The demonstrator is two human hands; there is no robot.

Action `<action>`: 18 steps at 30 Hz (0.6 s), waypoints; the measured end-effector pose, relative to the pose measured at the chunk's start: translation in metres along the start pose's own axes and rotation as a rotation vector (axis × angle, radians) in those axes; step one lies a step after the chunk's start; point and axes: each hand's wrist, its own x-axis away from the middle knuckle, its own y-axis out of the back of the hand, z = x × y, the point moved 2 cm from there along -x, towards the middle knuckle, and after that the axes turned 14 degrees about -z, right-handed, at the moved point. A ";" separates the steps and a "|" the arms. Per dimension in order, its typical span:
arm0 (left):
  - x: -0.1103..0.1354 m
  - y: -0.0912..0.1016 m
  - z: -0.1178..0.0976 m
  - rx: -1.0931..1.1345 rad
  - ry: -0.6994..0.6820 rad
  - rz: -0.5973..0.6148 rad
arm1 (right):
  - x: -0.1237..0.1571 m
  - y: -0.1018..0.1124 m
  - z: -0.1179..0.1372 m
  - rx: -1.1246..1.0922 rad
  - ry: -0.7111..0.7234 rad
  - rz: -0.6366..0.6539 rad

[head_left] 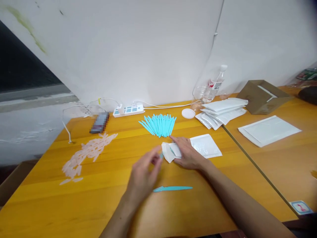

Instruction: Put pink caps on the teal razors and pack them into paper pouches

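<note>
My right hand (184, 152) is closed over a white padded mailer (206, 146) lying on the table, its open mouth facing left. At that mouth my left hand (145, 170), slightly blurred, pinches a small turquoise end that looks like part of an eyebrow razor (161, 155). More turquoise shows inside the opening. Just below the hands lies a single slim turquoise eyebrow razor (172, 188). Beyond them, a fanned pile of the same turquoise razors (159, 125) rests on the wood. To the left spreads a heap of pale pink, translucent small covers (86, 152).
A phone (99, 123) and a white power strip (128, 110) sit near the wall. A round white lid (188, 113), a plastic bottle (215, 84), stacked mailers (223, 110), another mailer (269, 131) and a cardboard box (262, 97) stand or lie at right.
</note>
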 end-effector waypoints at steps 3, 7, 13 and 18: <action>-0.016 0.021 0.017 0.204 0.278 -0.349 | 0.000 0.001 0.001 -0.006 -0.011 -0.003; -0.020 0.009 0.037 0.439 0.483 -0.490 | -0.002 0.000 0.002 -0.021 -0.011 -0.013; -0.007 -0.036 0.052 0.511 0.611 -0.456 | -0.002 -0.002 0.006 -0.045 0.010 -0.031; -0.003 -0.061 0.035 0.005 0.228 -0.107 | -0.003 -0.002 0.009 -0.051 0.039 -0.026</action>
